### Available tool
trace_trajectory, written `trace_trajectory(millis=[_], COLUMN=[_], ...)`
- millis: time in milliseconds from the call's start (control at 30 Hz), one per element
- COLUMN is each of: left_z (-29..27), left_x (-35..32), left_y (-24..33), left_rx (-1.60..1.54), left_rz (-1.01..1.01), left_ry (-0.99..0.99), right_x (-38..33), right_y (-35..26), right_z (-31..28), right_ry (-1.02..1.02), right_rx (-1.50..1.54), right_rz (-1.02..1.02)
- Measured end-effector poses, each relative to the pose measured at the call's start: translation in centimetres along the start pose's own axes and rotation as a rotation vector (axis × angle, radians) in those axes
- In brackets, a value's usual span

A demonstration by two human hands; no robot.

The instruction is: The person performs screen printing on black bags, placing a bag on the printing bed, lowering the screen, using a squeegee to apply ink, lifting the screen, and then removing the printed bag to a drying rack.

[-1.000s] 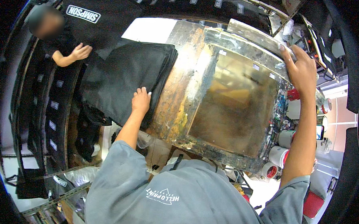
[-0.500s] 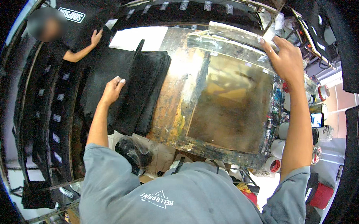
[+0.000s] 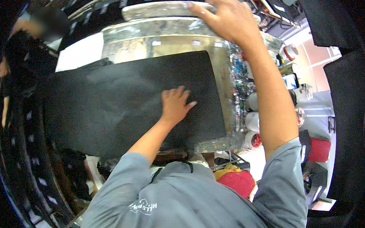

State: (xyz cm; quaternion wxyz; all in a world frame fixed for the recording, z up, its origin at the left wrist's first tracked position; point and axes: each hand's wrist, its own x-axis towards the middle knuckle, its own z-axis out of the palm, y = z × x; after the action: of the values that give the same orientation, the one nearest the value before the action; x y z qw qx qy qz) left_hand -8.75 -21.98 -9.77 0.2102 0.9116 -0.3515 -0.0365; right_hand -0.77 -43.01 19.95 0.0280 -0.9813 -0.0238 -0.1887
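Observation:
A large black fabric panel (image 3: pixel 122 99) lies across the worn, ink-stained board (image 3: pixel 228 91), covering most of its golden-brown surface. On the right part of this panel my left hand (image 3: pixel 175 105) rests flat with fingers spread, holding nothing. My right hand (image 3: pixel 231 20) reaches to the far side and is closed on an ink-smeared pale bar (image 3: pixel 162 12), which looks like the edge of a printing screen frame. Its thumb lies along the near face of the bar; some fingers are hidden behind. Small white tabs (image 3: pixel 197 43) sit along the board just beyond the fabric's far edge.
Tubs (image 3: pixel 253 121) and ink-spattered jars line the board's right side, with a lit phone (image 3: pixel 290 81) among them. Another person (image 3: pixel 24 58) stands at the far left near black pieces with white prints (image 3: pixel 34 160). A red cloth-like thing (image 3: pixel 236 183) lies below the board.
My left hand has moved right from the stack of black panels, and one panel now lies spread over the board. The right hand still grips the bar. The whole view has shifted.

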Motion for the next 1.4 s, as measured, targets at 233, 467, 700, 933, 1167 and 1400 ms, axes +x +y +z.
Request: trace_trajectory(millis=[233, 467, 700, 933, 1167, 1400], left_z=[3.7, 4.8, 5.8, 6.7, -0.4, -19.2], left_x=[-0.9, 5.5, 6.5, 6.9, 6.7, -5.2], left_y=[-2.1, 0.5, 1.2, 1.7, 2.1, 0.6], left_rx=[0.231, 0.19, 0.162, 0.154, -0.377, -2.035], left_rz=[-0.009, 0.02, 0.025, 0.0, -0.002, -0.308], left_ry=[-0.157, -0.218, -0.209, -0.138, 0.273, 0.371], right_x=[2.1, 3.5, 3.6, 2.9, 2.0, -6.3], right_y=[0.6, 0.4, 0.2, 0.3, -0.3, 0.9], right_z=[-1.2, -2.4, -2.7, -2.0, -2.2, 6.3], right_ry=[-0.018, -0.229, -0.181, -0.087, -0.189, -0.278], right_rx=[0.032, 0.117, 0.111, 0.077, 0.151, 0.035], right_rz=[0.012, 0.081, 0.077, 0.058, 0.074, -0.162])
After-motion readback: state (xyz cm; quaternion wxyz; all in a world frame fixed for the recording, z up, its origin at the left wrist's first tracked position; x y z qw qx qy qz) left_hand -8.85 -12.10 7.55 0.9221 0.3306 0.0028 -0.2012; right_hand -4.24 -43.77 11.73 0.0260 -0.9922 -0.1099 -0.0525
